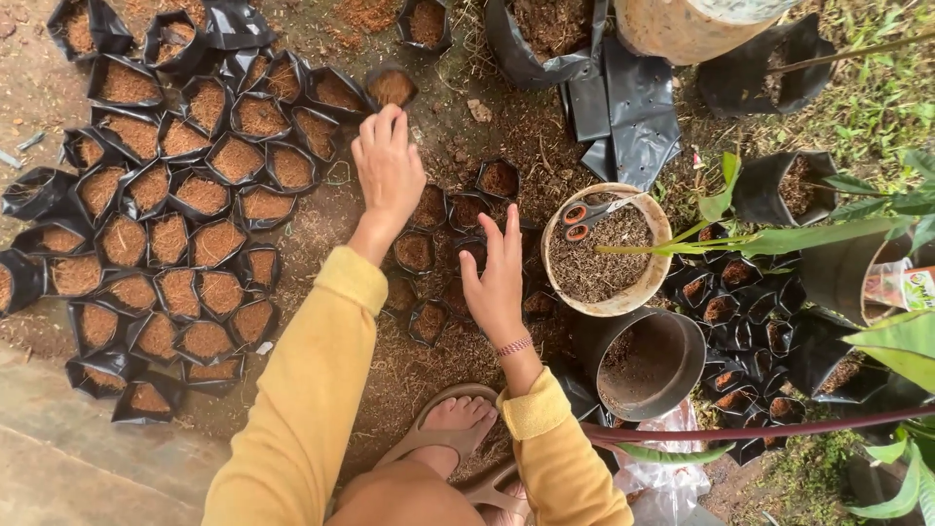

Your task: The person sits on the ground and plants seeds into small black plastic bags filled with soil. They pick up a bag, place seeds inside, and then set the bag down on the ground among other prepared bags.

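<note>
Standing upright, small black bag (392, 88) opens skyward; left hand (389, 170) above.

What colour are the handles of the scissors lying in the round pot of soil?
Red-orange; the scissors lie in the pale pot, shown in the head view.

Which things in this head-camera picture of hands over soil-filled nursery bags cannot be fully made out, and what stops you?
- Left hand: palm side faces away; contact with the bag beyond it is uncertain.
- Pale container: cut off by the top edge.
- Scissors: blades partly buried in the bowl of soil.
- Bags under the right hand: partly covered.
</note>
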